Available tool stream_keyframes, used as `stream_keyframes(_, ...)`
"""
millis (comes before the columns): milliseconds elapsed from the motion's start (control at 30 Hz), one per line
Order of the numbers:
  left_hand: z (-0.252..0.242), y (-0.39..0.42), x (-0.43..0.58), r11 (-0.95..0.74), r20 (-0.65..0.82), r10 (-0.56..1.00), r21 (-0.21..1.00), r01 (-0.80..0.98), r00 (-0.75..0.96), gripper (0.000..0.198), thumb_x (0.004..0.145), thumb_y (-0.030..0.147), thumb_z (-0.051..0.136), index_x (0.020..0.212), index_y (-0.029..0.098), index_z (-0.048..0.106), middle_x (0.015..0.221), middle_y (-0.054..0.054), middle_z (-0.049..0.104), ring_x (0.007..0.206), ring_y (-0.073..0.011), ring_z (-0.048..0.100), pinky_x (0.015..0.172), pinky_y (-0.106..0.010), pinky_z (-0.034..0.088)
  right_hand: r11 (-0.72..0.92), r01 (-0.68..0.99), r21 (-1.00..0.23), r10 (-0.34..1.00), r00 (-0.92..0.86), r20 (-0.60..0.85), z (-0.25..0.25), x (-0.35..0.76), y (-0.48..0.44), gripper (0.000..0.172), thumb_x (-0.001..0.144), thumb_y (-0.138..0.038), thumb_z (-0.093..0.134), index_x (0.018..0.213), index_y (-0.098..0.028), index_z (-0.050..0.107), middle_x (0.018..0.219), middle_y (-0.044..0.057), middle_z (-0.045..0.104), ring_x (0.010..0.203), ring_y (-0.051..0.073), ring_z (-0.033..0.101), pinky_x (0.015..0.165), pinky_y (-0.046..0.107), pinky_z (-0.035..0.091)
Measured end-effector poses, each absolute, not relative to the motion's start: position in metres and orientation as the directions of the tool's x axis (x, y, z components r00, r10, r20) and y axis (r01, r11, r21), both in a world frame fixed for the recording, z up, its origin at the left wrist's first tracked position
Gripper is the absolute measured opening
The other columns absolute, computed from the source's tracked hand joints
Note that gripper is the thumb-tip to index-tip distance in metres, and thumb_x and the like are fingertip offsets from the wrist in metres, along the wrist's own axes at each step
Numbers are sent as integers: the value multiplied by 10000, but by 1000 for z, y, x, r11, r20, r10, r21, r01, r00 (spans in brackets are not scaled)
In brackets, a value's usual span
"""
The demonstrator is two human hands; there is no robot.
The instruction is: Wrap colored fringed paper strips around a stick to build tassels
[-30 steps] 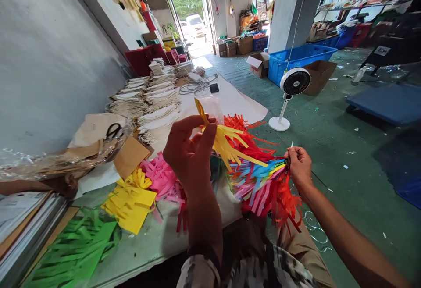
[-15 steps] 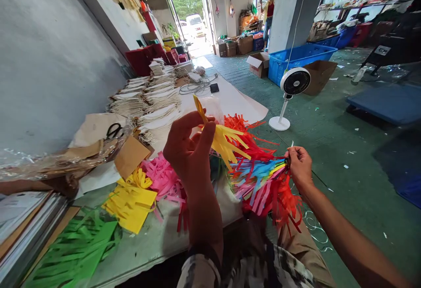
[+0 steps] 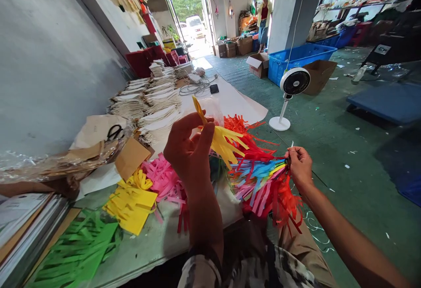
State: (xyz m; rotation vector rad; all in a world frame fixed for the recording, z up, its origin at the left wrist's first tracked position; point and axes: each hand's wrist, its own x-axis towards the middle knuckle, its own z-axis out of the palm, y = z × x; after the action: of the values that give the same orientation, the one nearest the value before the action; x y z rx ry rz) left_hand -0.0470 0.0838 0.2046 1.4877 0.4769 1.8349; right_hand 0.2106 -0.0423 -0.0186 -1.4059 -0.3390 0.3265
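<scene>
My left hand [image 3: 192,143] is raised over the table, pinching a yellow fringed strip [image 3: 226,142] whose cut ends fan out to the right. At the right, my right hand [image 3: 299,163] grips the gathered end of a multicoloured tassel bundle [image 3: 259,176] in blue, pink, yellow and red. Red fringe [image 3: 238,126] lies behind the bundle. Left of my left forearm are pink fringe [image 3: 162,176], yellow fringed sheets [image 3: 133,202] and green fringed sheets [image 3: 80,246] on the table [image 3: 148,246].
Stacked white sheets [image 3: 161,104], black scissors [image 3: 114,132], a phone [image 3: 214,88] and coiled cable [image 3: 194,87] lie on the left and farther back. A white fan [image 3: 295,82] stands right, before a blue crate [image 3: 276,66]. Two people [image 3: 264,16] are in the background.
The person near the doorway has stepped out from behind the pillar, towards the left. My hands and what they hold have hardly moved.
</scene>
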Motion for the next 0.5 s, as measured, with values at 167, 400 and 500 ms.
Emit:
stream_keyframes(167, 209, 80, -47, -641, 657, 749, 687, -343, -84, 194, 849, 186, 921, 1006, 231, 816, 1056, -12, 838, 887, -143, 795, 602, -218, 560, 125, -21, -992, 411, 911, 32, -17, 209, -43, 537, 804, -713, 846, 925, -225, 657, 715, -40, 638, 507, 78, 403, 441, 225, 308)
stream_keyframes(400, 209, 81, -47, -634, 650, 755, 689, -352, -87, 187, 840, 177, 922, 996, 230, 834, 1046, -20, 845, 864, -141, 791, 551, -204, 515, 127, -17, -992, 415, 909, 37, -16, 208, -43, 519, 814, -704, 833, 921, -231, 649, 720, -35, 642, 493, 81, 395, 427, 234, 298)
stream_keyframes(500, 208, 83, -46, -626, 646, 759, 688, -367, -82, 189, 835, 185, 933, 989, 242, 840, 1033, -10, 845, 861, -135, 790, 539, -192, 496, 121, -12, -993, 421, 906, 40, -17, 209, -43, 503, 828, -695, 829, 908, -233, 648, 715, -33, 644, 498, 82, 402, 432, 231, 305)
